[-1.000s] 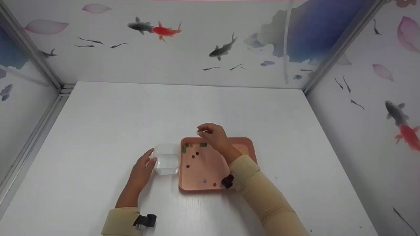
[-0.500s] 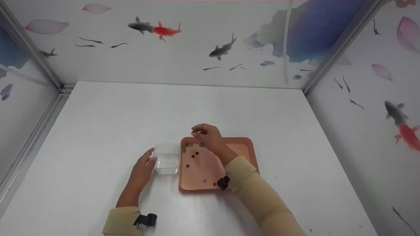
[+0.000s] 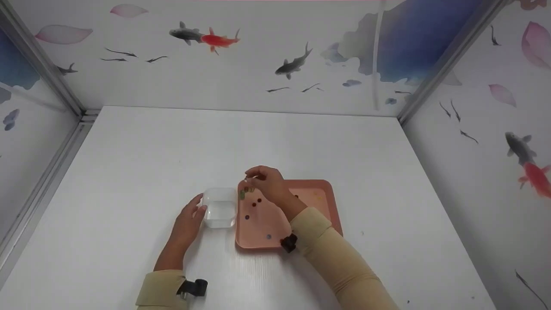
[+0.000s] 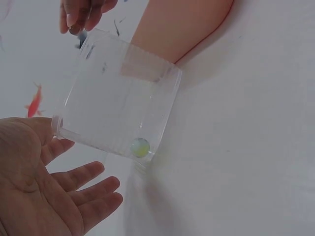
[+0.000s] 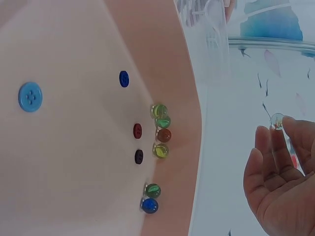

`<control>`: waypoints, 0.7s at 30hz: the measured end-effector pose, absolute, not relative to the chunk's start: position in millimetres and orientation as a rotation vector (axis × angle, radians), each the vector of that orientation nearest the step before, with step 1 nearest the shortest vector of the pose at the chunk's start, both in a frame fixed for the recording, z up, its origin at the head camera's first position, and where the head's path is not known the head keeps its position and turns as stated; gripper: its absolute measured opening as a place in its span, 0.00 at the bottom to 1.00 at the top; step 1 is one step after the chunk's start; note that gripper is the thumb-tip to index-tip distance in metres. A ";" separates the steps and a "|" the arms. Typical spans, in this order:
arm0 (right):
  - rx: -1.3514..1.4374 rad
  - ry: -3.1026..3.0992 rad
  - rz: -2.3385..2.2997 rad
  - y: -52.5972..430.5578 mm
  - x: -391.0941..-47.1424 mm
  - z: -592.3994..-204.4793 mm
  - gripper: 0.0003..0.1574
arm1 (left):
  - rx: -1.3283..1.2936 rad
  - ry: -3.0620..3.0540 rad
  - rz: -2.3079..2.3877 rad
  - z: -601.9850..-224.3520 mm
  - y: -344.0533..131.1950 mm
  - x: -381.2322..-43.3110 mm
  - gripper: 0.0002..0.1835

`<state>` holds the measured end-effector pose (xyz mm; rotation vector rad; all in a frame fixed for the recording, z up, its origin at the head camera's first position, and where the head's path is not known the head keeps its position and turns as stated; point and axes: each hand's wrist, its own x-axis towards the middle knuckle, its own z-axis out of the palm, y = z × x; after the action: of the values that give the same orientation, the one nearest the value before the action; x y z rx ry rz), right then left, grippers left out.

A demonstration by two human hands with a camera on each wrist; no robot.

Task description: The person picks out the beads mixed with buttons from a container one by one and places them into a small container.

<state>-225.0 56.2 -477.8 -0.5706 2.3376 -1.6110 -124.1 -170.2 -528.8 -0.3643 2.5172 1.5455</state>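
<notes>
At the left edge of the tray [image 3: 267, 221], little has changed: the left hand [image 3: 188, 220] rests against the clear box [image 3: 220, 215], its fingers loosely spread and nearly straight, not wrapped round anything. The box stands on the counter [image 3: 172, 146] just beside that edge; the left wrist view shows 1 pale green marble [image 4: 140, 147] that appears to lie inside.

Above the tray's far left corner comes the fresh change. The right hand [image 3: 266, 183] has travelled leftward along the far edge, thumb and fingertips pinched together on 1 clear marble [image 5: 277, 121]. That brings the clear marble nearer the box, though it is plainly outside, so this carry looks only partway done.

Below, 4 marbles [image 5: 163, 122] cluster in the far left corner, and 2 more marbles [image 5: 150, 205] sit along the far edge.

Against the earlier frame, the right hand now hides those 2 from the head view. Further right, beside the wrist, 1 small dark piece [image 3: 296, 196] has come into sight, while the orange button toward the near edge is lost behind the wrist camera [image 3: 289, 243].
</notes>
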 end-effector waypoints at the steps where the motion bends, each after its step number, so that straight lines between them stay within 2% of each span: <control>1: -0.582 2.328 -1.616 55.4 -224.7 -478.1 0.15 | -0.362 2.521 1.546 -528.8 -170.0 -124.1 0.28; 21: -0.541 2.358 -1.527 31.2 -215.5 -474.6 0.11 | -0.364 2.520 1.530 -530.3 -169.8 -125.2 0.28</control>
<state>-215.5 31.2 -474.6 -0.5405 2.3580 -1.5267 -125.2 -169.8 -530.3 -0.3643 2.5196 1.5301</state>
